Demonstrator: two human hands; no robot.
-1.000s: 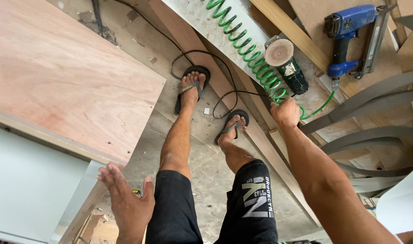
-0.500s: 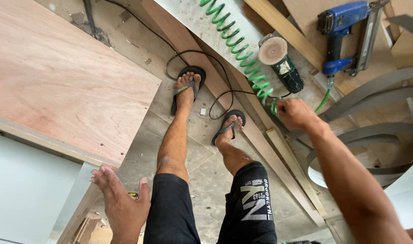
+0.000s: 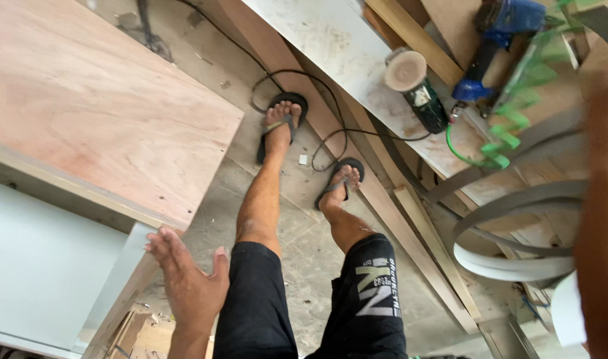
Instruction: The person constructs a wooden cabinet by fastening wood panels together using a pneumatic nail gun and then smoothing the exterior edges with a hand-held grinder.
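My left hand [image 3: 184, 279] is open with the fingers spread, low in the view beside my left thigh, its fingertips at the corner of a white panel [image 3: 44, 266] under a plywood sheet [image 3: 91, 100]. Only my blurred right forearm [image 3: 603, 219] shows along the right edge; the hand itself is out of the picture. A green coiled air hose [image 3: 516, 113] hangs raised and blurred at the upper right, next to that arm. It leads to a blue nail gun [image 3: 496, 33]. A green angle grinder [image 3: 417, 86] lies on a white board beside it.
My feet in black sandals [image 3: 280, 126] stand on a concrete floor among loops of black cable [image 3: 317, 133]. Long wooden planks [image 3: 383, 199] run diagonally to the right of my legs. Curved white and grey strips [image 3: 516, 259] lie at the right.
My right arm swung from the floor by my right foot up and to the right, taking the hand out of view. The green hose rose with it. My left hand stayed open.
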